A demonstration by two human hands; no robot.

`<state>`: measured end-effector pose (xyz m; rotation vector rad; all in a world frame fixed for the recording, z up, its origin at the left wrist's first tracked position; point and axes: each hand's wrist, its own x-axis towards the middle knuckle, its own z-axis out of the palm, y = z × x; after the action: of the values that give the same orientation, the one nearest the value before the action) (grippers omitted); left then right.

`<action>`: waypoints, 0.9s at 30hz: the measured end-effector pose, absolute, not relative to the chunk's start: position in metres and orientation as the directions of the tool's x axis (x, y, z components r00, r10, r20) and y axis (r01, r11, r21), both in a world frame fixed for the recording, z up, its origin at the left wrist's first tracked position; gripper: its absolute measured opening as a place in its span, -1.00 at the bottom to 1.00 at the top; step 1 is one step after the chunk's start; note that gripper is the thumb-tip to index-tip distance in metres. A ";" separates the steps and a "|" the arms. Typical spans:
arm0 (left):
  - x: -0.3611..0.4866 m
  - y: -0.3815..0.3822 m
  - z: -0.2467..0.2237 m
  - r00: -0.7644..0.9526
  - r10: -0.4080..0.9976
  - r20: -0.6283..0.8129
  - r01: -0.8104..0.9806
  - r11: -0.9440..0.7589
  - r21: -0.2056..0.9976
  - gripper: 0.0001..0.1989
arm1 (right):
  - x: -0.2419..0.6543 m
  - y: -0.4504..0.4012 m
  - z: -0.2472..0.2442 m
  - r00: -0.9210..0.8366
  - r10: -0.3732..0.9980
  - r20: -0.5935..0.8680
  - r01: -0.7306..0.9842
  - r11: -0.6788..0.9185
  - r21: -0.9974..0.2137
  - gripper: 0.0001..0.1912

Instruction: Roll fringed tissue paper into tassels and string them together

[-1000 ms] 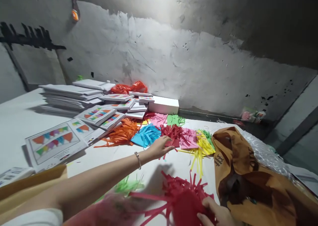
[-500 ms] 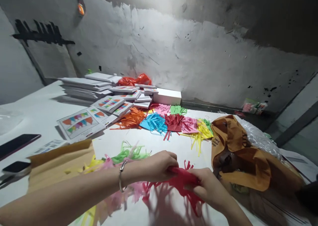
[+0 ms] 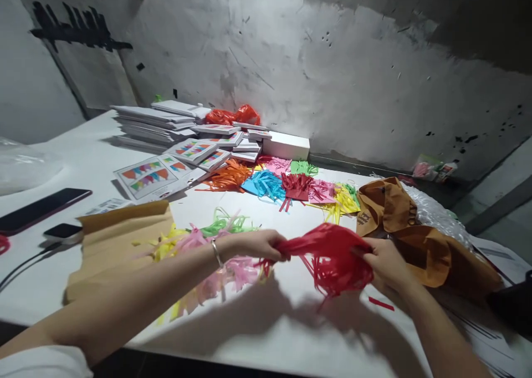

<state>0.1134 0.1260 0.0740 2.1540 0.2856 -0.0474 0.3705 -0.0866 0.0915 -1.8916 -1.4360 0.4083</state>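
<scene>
Stretched between my two hands above the white table is a red fringed tissue piece (image 3: 332, 250), its strips hanging down in a blurred bunch. My left hand (image 3: 270, 246) is closed on its narrow left end, and my right hand (image 3: 380, 256) grips its right edge. Pink fringed paper (image 3: 241, 270), with yellow and green fringe beside it, lies under and around my left forearm. A small red strip (image 3: 381, 304) rests on the table below my right hand. Behind my hands sit fringed bundles: orange (image 3: 228, 175), blue (image 3: 266, 185), dark red (image 3: 296, 187), pink, yellow and green.
Stacked white packets (image 3: 153, 126) and printed cards (image 3: 145, 175) stand at the back left, near a white box (image 3: 286, 145). A phone (image 3: 44, 209), a small black device (image 3: 64, 232) and brown paper (image 3: 120, 245) lie left. A brown cloth bag (image 3: 432, 250) is at right.
My hands have moved apart and up, with the red piece now spread between them. The view has tilted downward, and the small red strip now shows on the table.
</scene>
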 end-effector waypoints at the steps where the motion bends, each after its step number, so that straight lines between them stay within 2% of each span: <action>1: 0.112 0.132 0.085 0.969 0.238 -0.072 0.202 -0.585 0.786 -0.84 | 0.375 -0.093 0.095 0.352 0.906 0.235 0.739 -0.115 -0.664 -0.71; 3: 0.104 0.143 0.103 0.941 0.330 0.079 0.175 -0.672 0.719 -0.83 | 0.372 -0.106 0.094 0.299 0.861 0.411 0.853 -0.048 -0.520 -0.71; 4: 0.097 0.148 0.109 0.920 0.364 0.145 0.168 -0.702 0.692 -0.83 | 0.364 -0.112 0.089 0.214 0.829 0.516 0.922 0.003 -0.388 -0.69; 5: 0.088 0.152 0.111 0.901 0.385 0.200 0.169 -0.735 0.657 -0.83 | 0.352 -0.116 0.080 0.087 0.791 0.606 0.975 0.056 -0.213 -0.67; 6: 0.076 0.156 0.110 0.890 0.388 0.239 0.179 -0.780 0.599 -0.82 | 0.338 -0.118 0.067 -0.089 0.740 0.667 0.994 0.106 0.016 -0.64; 7: 0.062 0.157 0.104 0.885 0.383 0.265 0.205 -0.831 0.517 -0.79 | 0.321 -0.119 0.050 -0.214 0.692 0.689 0.976 0.119 0.184 -0.60; 8: 0.047 0.156 0.096 0.885 0.377 0.273 0.249 -0.879 0.406 -0.73 | 0.304 -0.118 0.031 -0.284 0.685 0.671 0.954 0.132 0.269 -0.58; 9: 0.031 0.151 0.086 0.891 0.365 0.268 0.295 -0.917 0.269 -0.62 | 0.287 -0.116 0.011 -0.307 0.695 0.650 0.944 0.139 0.298 -0.57; 10: 0.016 0.142 0.076 0.882 0.393 0.259 0.359 -0.918 0.169 -0.50 | 0.270 -0.113 -0.009 -0.303 0.700 0.646 0.948 0.151 0.281 -0.58; 12: -0.004 0.112 0.061 0.878 0.430 0.211 0.417 -0.903 0.104 -0.34 | 0.244 -0.109 -0.042 -0.210 0.729 0.652 0.978 0.159 0.138 -0.54; 13: -0.008 0.093 0.057 0.912 0.377 0.161 0.359 -0.924 0.131 -0.29 | 0.235 -0.107 -0.054 -0.171 0.746 0.643 0.984 0.157 0.080 -0.54; 15: -0.001 0.054 0.054 0.969 0.241 0.054 0.217 -0.935 0.281 -0.17 | 0.221 -0.105 -0.068 -0.116 0.769 0.629 0.988 0.156 -0.009 -0.53; 17: 0.017 0.022 0.050 0.995 0.097 0.029 0.074 -0.892 0.446 -0.19 | 0.214 -0.105 -0.070 -0.108 0.782 0.614 0.984 0.173 -0.048 -0.57; 18: 0.027 0.012 0.044 0.997 0.075 0.021 0.055 -0.870 0.491 -0.21 | 0.212 -0.104 -0.069 -0.104 0.803 0.587 0.983 0.173 -0.062 -0.60; 20: 0.043 0.003 0.024 0.987 0.163 0.010 0.137 -0.860 0.492 -0.12 | 0.210 -0.104 -0.066 -0.080 0.860 0.504 0.989 0.131 -0.067 -0.58; 22: 0.050 0.003 -0.003 0.963 0.266 -0.029 0.250 -0.856 0.453 -0.06 | 0.214 -0.104 -0.065 -0.014 0.917 0.398 0.998 0.034 -0.043 -0.36; 24: 0.051 0.007 -0.027 0.950 0.305 -0.062 0.302 -0.856 0.420 -0.01 | 0.225 -0.109 -0.069 0.076 0.934 0.349 0.997 -0.077 -0.012 -0.19; 25: 0.050 0.008 -0.035 0.948 0.309 -0.075 0.312 -0.858 0.407 0.01 | 0.235 -0.114 -0.071 0.127 0.932 0.340 0.991 -0.136 0.002 -0.17; 27: 0.047 0.009 -0.044 0.942 0.324 -0.084 0.331 -0.864 0.379 -0.01 | 0.260 -0.131 -0.076 0.239 0.910 0.339 0.966 -0.259 0.015 -0.25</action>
<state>0.0474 0.0086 -0.0444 2.7015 0.4751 -0.0244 0.2599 -0.1314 -0.0762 -2.3097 -1.7761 -0.4173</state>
